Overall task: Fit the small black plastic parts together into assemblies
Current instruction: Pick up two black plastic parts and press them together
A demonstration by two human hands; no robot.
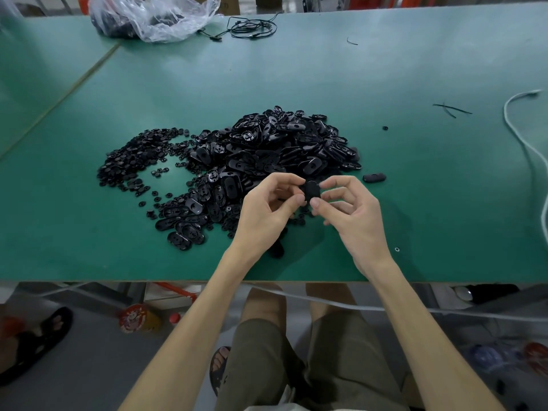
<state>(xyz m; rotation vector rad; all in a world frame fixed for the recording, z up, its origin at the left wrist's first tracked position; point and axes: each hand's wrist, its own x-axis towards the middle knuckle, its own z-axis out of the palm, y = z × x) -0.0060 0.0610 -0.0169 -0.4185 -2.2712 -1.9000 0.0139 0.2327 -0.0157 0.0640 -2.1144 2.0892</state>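
Note:
A big heap of black oval plastic shells [275, 149] lies in the middle of the green table [415, 203]. Left of it spreads a heap of small round black parts [133, 161]. Above the table's near half, my left hand [267, 209] and my right hand [350, 209] meet on one black oval part [312, 191]. Both hands pinch it between thumb and forefinger, one from each side. The fingers hide most of the part. One single oval part [374, 177] lies alone just right of the heap.
A clear plastic bag [154, 16] with dark parts sits at the far left edge, beside a coiled black cable [252, 28]. A white cord [522, 137] runs along the right side. Thin black strips [452, 109] and tiny loose parts [385, 128] dot the right half.

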